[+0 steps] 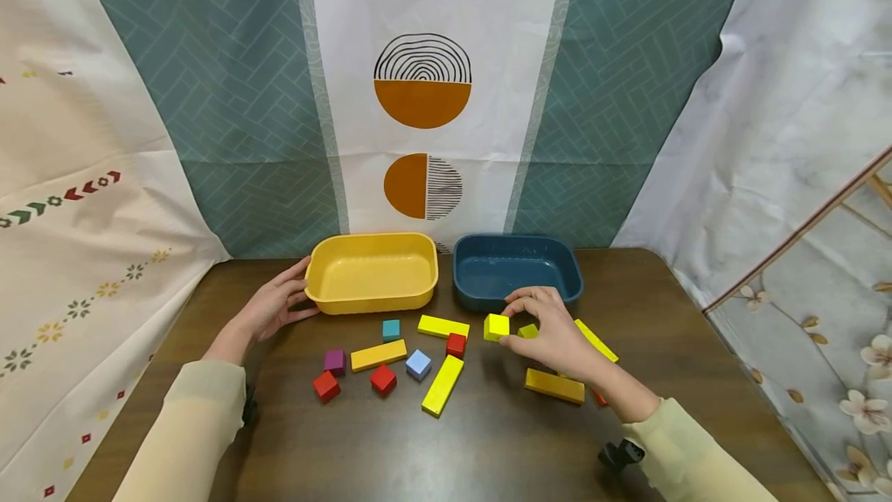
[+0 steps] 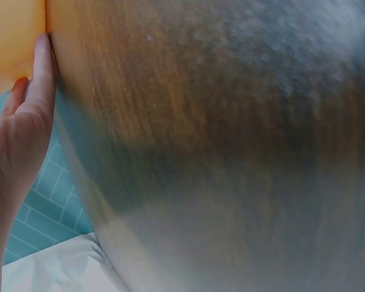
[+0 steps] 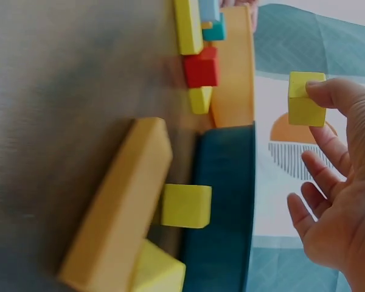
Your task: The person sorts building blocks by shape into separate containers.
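Note:
My right hand (image 1: 550, 335) pinches a yellow cube (image 1: 496, 328) between thumb and finger, raised above the table just in front of the blue tray (image 1: 517, 304). The right wrist view shows the same cube (image 3: 306, 100) at the thumb tip, the other fingers spread loosely. At the left end of the yellow tray (image 1: 372, 305), my left hand (image 1: 275, 307) rests its extended fingers against the wall. In the left wrist view, fingers of that hand (image 2: 27, 115) touch the tray's side. Another yellow cube (image 3: 187, 206) lies on the table beyond a yellow-orange block (image 1: 554, 386), partly hidden by my right hand.
Left and centre hold a purple cube (image 1: 334, 362), red cubes (image 1: 383, 380), a teal cube (image 1: 391, 330), a light blue cube (image 1: 418, 364), an orange-yellow block (image 1: 379, 355) and long yellow blocks (image 1: 442, 386). Another yellow block (image 1: 595, 340) lies right of my right hand. A patterned cloth (image 1: 425, 138) hangs behind.

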The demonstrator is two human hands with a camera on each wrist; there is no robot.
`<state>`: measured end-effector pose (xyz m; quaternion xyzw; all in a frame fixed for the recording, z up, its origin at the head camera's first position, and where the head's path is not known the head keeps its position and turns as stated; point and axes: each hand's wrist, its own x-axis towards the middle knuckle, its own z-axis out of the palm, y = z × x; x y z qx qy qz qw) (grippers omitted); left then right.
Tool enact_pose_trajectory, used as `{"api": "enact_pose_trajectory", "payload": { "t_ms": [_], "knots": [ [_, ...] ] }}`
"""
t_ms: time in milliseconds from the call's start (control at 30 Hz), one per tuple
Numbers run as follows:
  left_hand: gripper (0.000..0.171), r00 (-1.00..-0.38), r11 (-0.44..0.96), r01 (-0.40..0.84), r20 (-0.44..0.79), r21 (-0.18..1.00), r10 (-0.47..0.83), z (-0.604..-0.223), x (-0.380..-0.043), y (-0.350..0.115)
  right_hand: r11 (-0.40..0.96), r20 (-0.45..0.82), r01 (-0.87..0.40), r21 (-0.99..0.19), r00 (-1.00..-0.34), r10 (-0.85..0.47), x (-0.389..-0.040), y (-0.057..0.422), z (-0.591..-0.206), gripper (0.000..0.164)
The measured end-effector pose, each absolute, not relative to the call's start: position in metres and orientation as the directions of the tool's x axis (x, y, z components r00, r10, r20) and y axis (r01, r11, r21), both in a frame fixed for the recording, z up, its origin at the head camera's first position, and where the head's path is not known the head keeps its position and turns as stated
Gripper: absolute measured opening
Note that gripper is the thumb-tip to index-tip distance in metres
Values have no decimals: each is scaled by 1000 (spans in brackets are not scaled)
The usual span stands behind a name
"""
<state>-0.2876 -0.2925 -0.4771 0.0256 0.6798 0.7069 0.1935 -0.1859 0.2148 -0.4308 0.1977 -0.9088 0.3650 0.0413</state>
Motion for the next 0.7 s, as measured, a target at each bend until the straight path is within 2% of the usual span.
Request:
{"api": "enact_pose_trajectory", "payload": {
  "t_ms": [300, 700],
  "knots": [
    [62, -926, -3, -237, -225, 972, 302, -480, -287, -293, 587, 205, -360, -725, -926, -316, -217, 200, -413, 28],
    [61, -933, 1, -223, -214, 975, 289, -480, -286, -292, 570, 201, -337, -749, -936, -289, -252, 168, -400, 31]
  ]
}}
